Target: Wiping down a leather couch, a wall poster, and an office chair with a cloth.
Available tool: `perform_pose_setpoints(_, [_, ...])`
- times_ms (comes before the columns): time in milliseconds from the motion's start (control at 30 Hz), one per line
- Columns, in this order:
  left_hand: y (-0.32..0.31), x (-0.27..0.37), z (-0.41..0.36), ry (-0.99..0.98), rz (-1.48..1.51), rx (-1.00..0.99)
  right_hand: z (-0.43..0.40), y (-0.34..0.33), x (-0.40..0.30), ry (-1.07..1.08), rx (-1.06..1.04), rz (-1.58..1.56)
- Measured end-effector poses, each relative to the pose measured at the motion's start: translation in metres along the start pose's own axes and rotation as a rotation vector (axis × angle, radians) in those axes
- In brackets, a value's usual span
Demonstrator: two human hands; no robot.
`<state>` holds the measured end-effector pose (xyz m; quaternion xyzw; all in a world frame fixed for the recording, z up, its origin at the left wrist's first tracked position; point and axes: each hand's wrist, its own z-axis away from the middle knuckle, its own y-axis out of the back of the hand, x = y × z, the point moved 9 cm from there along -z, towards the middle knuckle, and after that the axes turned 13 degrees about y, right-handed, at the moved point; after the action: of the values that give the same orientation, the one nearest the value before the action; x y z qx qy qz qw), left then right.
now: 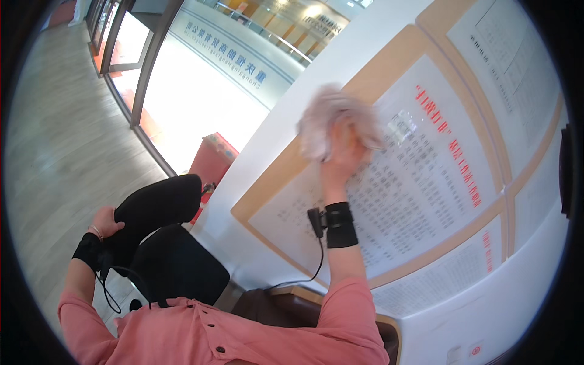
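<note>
My right hand is raised to the wall and grips a pale pinkish cloth, blurred by motion. The cloth lies over the left border of a framed notice board, which has a tan edge and bears red and black writing. Lower on the left, my left hand rests on the backrest of a black chair, its fingers partly hidden by the backrest. Black bands with cables sit around both my wrists.
More framed notices hang on the white wall. A brown seat stands below the boards. Beyond the chair are a red box and glass doors with dark frames. Grey wood-look floor stretches along the left.
</note>
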<state>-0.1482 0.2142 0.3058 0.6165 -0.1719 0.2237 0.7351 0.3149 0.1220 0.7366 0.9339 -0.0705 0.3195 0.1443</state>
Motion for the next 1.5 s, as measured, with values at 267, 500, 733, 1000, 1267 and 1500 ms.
perform_pose_setpoints(267, [-0.008, -0.002, -0.006, 0.036, 0.047, -0.039, -0.073, -0.031, 0.051, 0.023, 0.102, 0.19])
perform_pose_setpoints(500, [-0.003, 0.003, -0.003, 0.032, 0.028, -0.036, -0.091, -0.029, 0.036, 0.137, 0.117, 0.194])
perform_pose_setpoints(733, [-0.014, -0.005, -0.013, 0.007, 0.065, -0.022, -0.031, -0.048, -0.01, 0.349, -0.263, 0.069])
perform_pose_setpoints(1000, [0.003, 0.012, 0.009, -0.006, 0.142, -0.036, -0.116, 0.082, 0.224, -0.394, -0.132, 0.577])
perform_pose_setpoints(1267, [-0.021, -0.016, -0.029, -0.101, 0.165, 0.111, -0.151, 0.083, 0.219, -0.08, 0.042, 0.326])
perform_pose_setpoints(1500, [-0.014, -0.004, -0.008, -0.064, 0.126, 0.037, -0.12, 0.129, 0.279, -0.23, 0.041, 0.472])
